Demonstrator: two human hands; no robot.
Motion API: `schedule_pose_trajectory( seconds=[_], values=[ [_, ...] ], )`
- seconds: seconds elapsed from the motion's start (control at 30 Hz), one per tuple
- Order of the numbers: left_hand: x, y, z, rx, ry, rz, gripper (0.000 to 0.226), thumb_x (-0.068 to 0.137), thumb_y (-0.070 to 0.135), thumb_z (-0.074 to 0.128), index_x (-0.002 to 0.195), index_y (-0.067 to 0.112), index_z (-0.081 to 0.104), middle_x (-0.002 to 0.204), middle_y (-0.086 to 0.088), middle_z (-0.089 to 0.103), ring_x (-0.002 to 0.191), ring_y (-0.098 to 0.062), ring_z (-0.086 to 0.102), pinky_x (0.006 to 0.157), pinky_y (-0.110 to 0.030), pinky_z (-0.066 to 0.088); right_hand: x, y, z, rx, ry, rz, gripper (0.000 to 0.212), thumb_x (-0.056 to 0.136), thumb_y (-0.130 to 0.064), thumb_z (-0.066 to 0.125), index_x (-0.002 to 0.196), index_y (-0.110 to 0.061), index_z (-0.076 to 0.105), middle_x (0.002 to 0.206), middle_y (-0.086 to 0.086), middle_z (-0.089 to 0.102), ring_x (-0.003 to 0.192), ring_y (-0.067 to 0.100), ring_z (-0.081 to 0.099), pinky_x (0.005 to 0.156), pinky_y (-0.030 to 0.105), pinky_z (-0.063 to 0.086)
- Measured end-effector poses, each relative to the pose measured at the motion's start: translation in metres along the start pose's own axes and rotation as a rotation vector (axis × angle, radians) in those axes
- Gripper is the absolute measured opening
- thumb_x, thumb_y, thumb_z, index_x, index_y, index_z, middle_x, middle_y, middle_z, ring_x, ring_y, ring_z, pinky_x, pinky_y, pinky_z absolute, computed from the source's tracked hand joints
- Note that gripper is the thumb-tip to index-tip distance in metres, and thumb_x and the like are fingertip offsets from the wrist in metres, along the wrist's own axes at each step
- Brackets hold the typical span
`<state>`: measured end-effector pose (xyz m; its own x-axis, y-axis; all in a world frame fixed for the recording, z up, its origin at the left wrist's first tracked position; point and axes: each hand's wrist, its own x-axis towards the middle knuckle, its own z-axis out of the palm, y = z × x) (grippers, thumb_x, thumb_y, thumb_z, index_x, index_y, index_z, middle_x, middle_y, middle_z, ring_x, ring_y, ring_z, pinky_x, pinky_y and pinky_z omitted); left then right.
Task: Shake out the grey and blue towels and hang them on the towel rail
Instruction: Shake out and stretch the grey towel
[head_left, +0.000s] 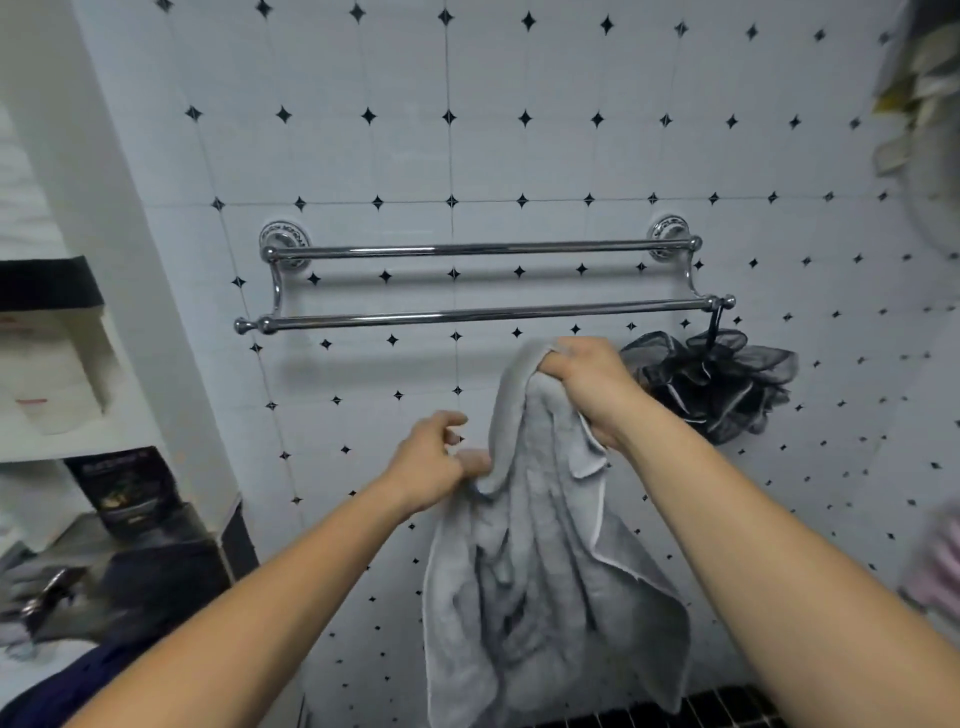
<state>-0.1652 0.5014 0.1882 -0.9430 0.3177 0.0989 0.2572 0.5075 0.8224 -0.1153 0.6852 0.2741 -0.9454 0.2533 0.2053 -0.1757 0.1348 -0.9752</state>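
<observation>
The grey towel (545, 571) hangs bunched in front of the tiled wall, below the chrome double towel rail (478, 283). My right hand (587, 382) grips its top edge just under the rail's lower bar. Lower and to the left, my left hand (434, 460) pinches a fold of the towel's left edge with thumb and fingertips. Both bars of the rail are bare. A dark blue cloth (67, 680), possibly the blue towel, lies at the bottom left corner.
A black mesh bath sponge (717, 379) hangs from the right end of the lower bar. White shelves (57, 364) with boxes and clutter stand on the left. Black floor tiles (675, 714) show at the bottom. Something pink (935, 566) sits at the right edge.
</observation>
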Motion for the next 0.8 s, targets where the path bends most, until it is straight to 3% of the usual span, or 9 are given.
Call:
schedule_pose_trajectory(
  seconds=[0.1,0.17,0.27,0.33,0.43,0.5,0.6,0.67,0.8],
  values=[
    [0.0,0.033,0.01,-0.169,-0.116,0.272,0.091,0.056,0.037,0.088,0.134,0.026,0.042,0.125,0.001,0.056,0.113,-0.013,0.06,0.091,-0.031,0.052,0.008,-0.013,0.021,-0.151,-0.061,-0.056,0.023,0.08,0.001,0.061,0.063,-0.013,0.053,0.06,0.007,0.047,0.059,0.015,0.045,0.054,0.025,0.036],
    [0.004,0.047,0.008,-0.242,-0.006,0.318,0.079,0.053,0.036,0.089,0.123,0.023,0.053,0.116,-0.001,0.067,0.108,-0.017,0.065,0.09,-0.04,0.054,0.008,-0.015,0.034,-0.255,-0.099,-0.083,0.025,0.079,0.002,0.061,0.062,-0.014,0.052,0.06,0.006,0.043,0.057,0.014,0.04,0.052,0.026,0.032],
    [0.006,0.057,-0.013,-0.292,0.145,0.26,0.037,0.062,0.015,0.076,0.099,0.016,0.072,0.095,-0.006,0.075,0.09,-0.019,0.069,0.081,-0.036,0.057,0.001,-0.013,0.042,-0.235,-0.131,-0.144,0.015,0.076,0.001,0.069,0.076,-0.012,0.062,0.068,0.003,0.057,0.059,0.008,0.05,0.055,0.022,0.04],
    [0.007,0.059,-0.029,-0.379,0.117,0.22,0.02,0.07,0.002,0.069,0.087,0.011,0.075,0.086,-0.008,0.076,0.077,-0.017,0.068,0.073,-0.033,0.057,-0.005,-0.006,0.038,-0.14,-0.161,-0.138,0.032,0.073,-0.005,0.077,0.1,-0.015,0.064,0.088,0.0,0.064,0.071,0.001,0.059,0.063,0.017,0.047],
    [0.009,0.064,-0.046,-0.417,0.173,0.177,0.019,0.074,-0.008,0.066,0.07,0.011,0.069,0.06,0.006,0.069,0.057,-0.007,0.061,0.056,-0.021,0.053,-0.012,0.024,0.033,-0.182,-0.216,-0.079,0.059,0.07,-0.01,0.083,0.121,-0.018,0.055,0.111,0.0,0.063,0.091,0.009,0.063,0.076,0.024,0.053],
    [0.009,0.066,-0.053,-0.453,0.187,0.159,0.022,0.077,-0.009,0.065,0.069,0.012,0.067,0.052,0.01,0.065,0.05,-0.003,0.06,0.052,-0.018,0.051,-0.018,0.046,0.038,-0.207,-0.241,-0.049,0.051,0.071,-0.009,0.082,0.115,-0.017,0.057,0.103,-0.003,0.067,0.087,0.011,0.065,0.081,0.029,0.054],
    [0.005,0.063,-0.064,-0.476,0.153,0.14,0.022,0.08,-0.007,0.065,0.074,0.014,0.069,0.056,0.011,0.069,0.054,-0.003,0.065,0.053,-0.018,0.052,-0.02,0.061,0.049,-0.131,-0.145,-0.023,0.015,0.083,-0.005,0.071,0.087,-0.018,0.064,0.08,-0.004,0.064,0.07,0.007,0.059,0.072,0.023,0.048],
    [0.004,0.057,-0.073,-0.466,0.136,0.156,0.021,0.081,-0.006,0.066,0.084,0.015,0.072,0.066,0.011,0.073,0.063,-0.003,0.068,0.058,-0.018,0.053,-0.015,0.06,0.053,-0.064,-0.088,0.01,0.015,0.085,-0.006,0.068,0.075,-0.016,0.061,0.078,0.005,0.062,0.072,0.016,0.057,0.068,0.024,0.047],
    [-0.001,0.045,-0.084,-0.341,0.123,0.174,0.021,0.082,-0.004,0.068,0.084,0.017,0.067,0.074,0.006,0.069,0.063,-0.002,0.064,0.059,-0.013,0.05,-0.001,0.049,0.061,-0.073,-0.036,-0.035,0.004,0.081,-0.019,0.06,0.079,-0.017,0.06,0.081,0.008,0.061,0.078,0.019,0.055,0.071,0.036,0.045]
  ],
)
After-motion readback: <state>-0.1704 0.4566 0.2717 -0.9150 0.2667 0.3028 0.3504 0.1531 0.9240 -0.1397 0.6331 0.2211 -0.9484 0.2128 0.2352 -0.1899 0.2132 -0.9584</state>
